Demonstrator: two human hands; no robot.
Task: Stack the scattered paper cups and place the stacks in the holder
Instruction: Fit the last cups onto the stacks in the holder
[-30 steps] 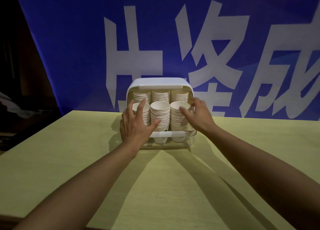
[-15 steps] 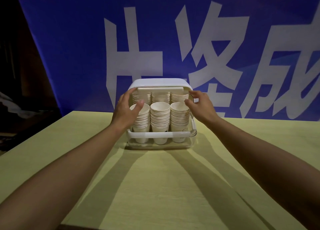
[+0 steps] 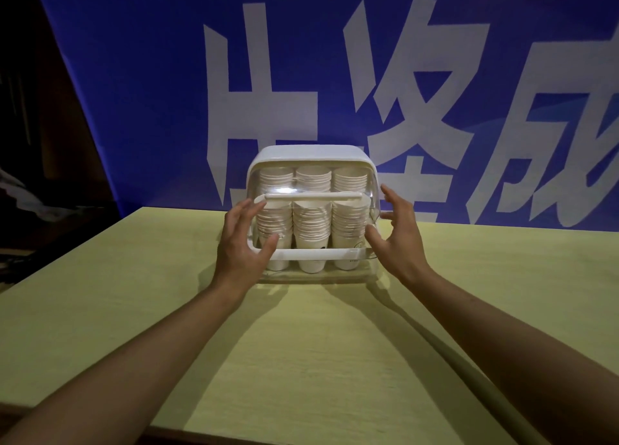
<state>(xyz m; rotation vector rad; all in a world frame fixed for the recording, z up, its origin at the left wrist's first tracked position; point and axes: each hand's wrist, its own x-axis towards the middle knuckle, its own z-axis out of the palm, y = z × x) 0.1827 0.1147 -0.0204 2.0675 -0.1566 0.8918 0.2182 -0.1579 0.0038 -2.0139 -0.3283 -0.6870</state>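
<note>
Both hands, left hand (image 3: 242, 243) and right hand (image 3: 400, 235), flank the holder (image 3: 311, 154), fingers spread. Its clear cover (image 3: 313, 190) hangs halfway over the cup stacks (image 3: 311, 230). Behind the table (image 3: 134, 294) hangs a blue banner (image 3: 150, 76).

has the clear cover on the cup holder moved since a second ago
Yes. The clear cover has come down: its handle bar, up under the holder's white top before, now crosses the front cup stacks partway down.

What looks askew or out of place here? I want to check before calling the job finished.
Nothing stands out. The cup stacks stand upright in neat rows inside the holder, no loose cups show on the table, and the clear cover sits partway down, not yet shut.
</note>
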